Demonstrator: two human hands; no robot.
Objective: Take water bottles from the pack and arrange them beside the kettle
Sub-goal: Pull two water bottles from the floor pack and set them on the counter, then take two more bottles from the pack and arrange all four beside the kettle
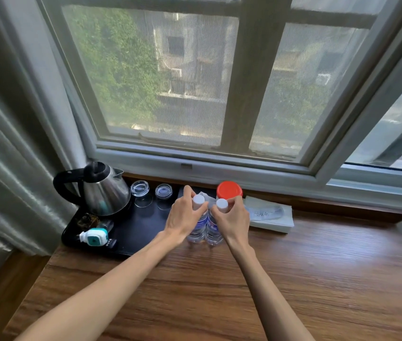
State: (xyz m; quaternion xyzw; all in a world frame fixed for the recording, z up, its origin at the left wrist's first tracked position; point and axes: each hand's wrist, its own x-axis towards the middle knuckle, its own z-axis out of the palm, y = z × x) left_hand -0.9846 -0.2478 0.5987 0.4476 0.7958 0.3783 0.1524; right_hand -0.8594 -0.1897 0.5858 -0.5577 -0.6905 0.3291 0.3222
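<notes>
Two clear water bottles with white caps stand upright, side by side and touching, at the right edge of the black tray point(143, 225). My left hand point(182, 217) grips the neck of the left bottle point(198, 228). My right hand point(231, 221) grips the neck of the right bottle point(213, 230). The steel kettle point(104, 190) with its black handle sits at the tray's back left, well apart from the bottles. No pack is in view.
Two upturned glasses point(141, 191) stand on the tray between kettle and bottles. A red-lidded jar point(229, 190) is just behind the bottles. A white packet point(268, 214) lies to the right. A small white and teal device point(94, 237) lies at the tray's front left. Wooden table, window behind.
</notes>
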